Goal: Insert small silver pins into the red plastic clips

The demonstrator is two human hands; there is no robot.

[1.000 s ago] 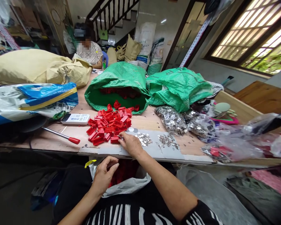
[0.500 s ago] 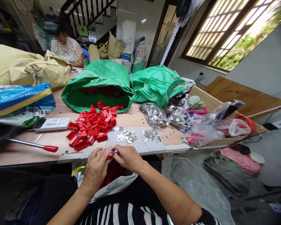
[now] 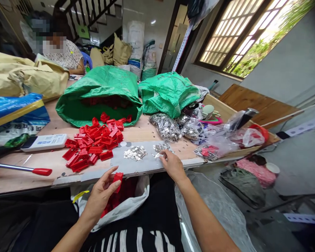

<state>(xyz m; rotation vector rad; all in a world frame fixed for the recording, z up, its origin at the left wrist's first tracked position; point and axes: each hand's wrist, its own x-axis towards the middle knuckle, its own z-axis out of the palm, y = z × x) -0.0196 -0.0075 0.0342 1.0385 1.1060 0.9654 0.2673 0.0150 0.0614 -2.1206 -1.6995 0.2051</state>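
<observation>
Between the thumb and fingers of my left hand (image 3: 103, 188) is a small red plastic casing (image 3: 118, 182), held above the open white sack (image 3: 143, 196) on my lap. Red pieces fill the inside of that sack. My right hand (image 3: 172, 165) is at the right-hand pile of small metal parts (image 3: 159, 148), fingertips closed together at its near edge. What they pinch, if anything, is too small to make out. A second pile of shiny flat metal pieces (image 3: 135, 153) lies to its left on the grey sheet (image 3: 126, 167). A heap of red casings (image 3: 94, 143) spreads farther left.
A green sack (image 3: 99, 80) holding red pieces gapes behind the heap. Bags of metal parts (image 3: 165, 126) lie at the back right beside a wooden tray (image 3: 271, 140). At left are a white scale (image 3: 48, 141) and a red-handled lever (image 3: 42, 171). Another person (image 3: 65, 56) sits across the table.
My hands, together on the red casing before, have come apart. The right one has moved up and right to the metal parts; the left keeps the casing. The view has shifted somewhat to the right.
</observation>
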